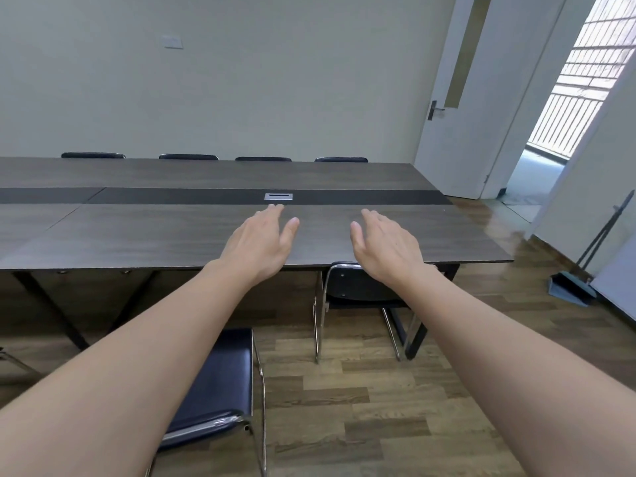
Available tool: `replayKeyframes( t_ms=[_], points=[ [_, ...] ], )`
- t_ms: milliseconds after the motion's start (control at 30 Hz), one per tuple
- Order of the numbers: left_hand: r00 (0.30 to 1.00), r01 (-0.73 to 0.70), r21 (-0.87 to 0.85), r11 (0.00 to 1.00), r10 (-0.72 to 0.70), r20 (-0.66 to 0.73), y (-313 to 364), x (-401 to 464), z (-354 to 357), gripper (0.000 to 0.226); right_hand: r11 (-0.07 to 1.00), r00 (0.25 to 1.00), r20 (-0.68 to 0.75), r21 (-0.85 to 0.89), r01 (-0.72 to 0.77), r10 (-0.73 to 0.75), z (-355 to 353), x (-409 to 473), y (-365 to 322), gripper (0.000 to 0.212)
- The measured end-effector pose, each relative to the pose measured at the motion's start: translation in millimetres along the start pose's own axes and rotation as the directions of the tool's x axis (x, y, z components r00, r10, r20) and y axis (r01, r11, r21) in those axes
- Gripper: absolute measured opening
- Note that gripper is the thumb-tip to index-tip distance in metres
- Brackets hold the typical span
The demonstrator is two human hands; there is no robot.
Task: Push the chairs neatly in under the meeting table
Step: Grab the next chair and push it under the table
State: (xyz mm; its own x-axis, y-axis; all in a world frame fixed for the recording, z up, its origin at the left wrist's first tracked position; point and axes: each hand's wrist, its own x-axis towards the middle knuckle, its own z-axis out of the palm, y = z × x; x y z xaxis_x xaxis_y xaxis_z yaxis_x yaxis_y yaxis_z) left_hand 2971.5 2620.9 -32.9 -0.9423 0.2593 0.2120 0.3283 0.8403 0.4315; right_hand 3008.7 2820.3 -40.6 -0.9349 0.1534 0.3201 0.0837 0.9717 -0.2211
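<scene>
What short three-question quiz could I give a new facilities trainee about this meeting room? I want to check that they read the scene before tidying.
1. True or false: the hands, left and right, grip a chair.
2. Which near-side chair is already tucked under the meeting table: A, the right chair, or B, the chair nearest the camera?
3. How many chair backs show beyond the table's far edge?

Key: 1 false, both open and hold nothing; 2 A; 3 four.

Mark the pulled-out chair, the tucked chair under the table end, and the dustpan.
pulled-out chair (220, 376): head view, on its dark seat pad.
tucked chair (358, 284): head view, on its backrest below the table edge.
dustpan (568, 287): head view, on its blue pan on the floor.
</scene>
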Motion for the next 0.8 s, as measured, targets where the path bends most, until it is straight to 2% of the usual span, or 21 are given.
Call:
replayKeyframes(
  t_ms=[200, 367, 633, 800],
  points=[
    [1.000, 0.001, -0.017, 1.000, -0.001, 0.017, -57, -10, -16, 0.060, 1.000, 1.000, 0.011, 0.015, -0.013, 0.013, 23, -3, -52, 0.042],
    [0.999, -0.005, -0.013, 1.000, 0.005, 0.033, -126, -10, -37, 0.060, 0.996, 0.998, -0.002, 0.062, -0.061, 0.061, 54, -5, -113, 0.031],
    [0.995, 0.015, -0.003, 1.000, -0.015, 0.101, -227, -15, -51, 0.059, 0.990, 0.997, 0.023, 0.118, -0.075, 0.073, 113, -6, -209, 0.034],
    [0.986, 0.070, -0.022, 0.997, -0.066, 0.151, -272, -23, -43, 0.058, 0.973, 0.985, 0.105, 0.169, -0.155, 0.139, 147, -9, -245, 0.042]
  ],
)
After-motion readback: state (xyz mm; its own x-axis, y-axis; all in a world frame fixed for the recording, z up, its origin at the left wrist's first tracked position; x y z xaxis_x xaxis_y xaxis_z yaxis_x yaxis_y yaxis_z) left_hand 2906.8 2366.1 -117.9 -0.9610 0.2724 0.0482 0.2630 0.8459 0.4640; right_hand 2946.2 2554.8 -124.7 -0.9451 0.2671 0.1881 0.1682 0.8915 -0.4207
